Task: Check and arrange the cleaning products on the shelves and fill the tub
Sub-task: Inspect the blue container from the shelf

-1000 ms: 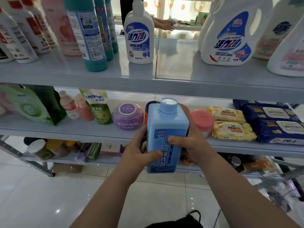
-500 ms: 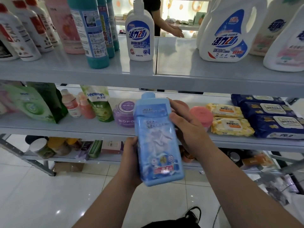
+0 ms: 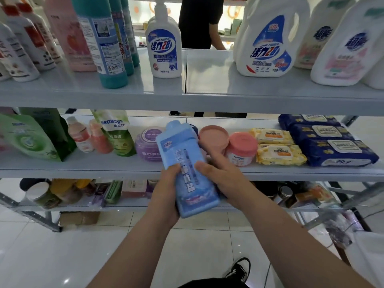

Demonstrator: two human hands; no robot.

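A light blue rectangular bottle with a blue cap is tilted away from me, its cap end pointing toward the middle shelf. My left hand grips its lower left side. My right hand holds its right side, thumb across the printed front. The bottle hangs in front of the shelf edge, between a purple jar and two pink tubs.
The top shelf carries teal bottles, a white pump bottle and large white detergent jugs. Green refill pouches, wet-wipe packs and navy packs fill the middle shelf. A person in black stands behind the shelving.
The bottle was upright with its cap on top, then was turned round to show another face. Now it leans cap-first toward the middle shelf, and my hands have slid to its lower half.
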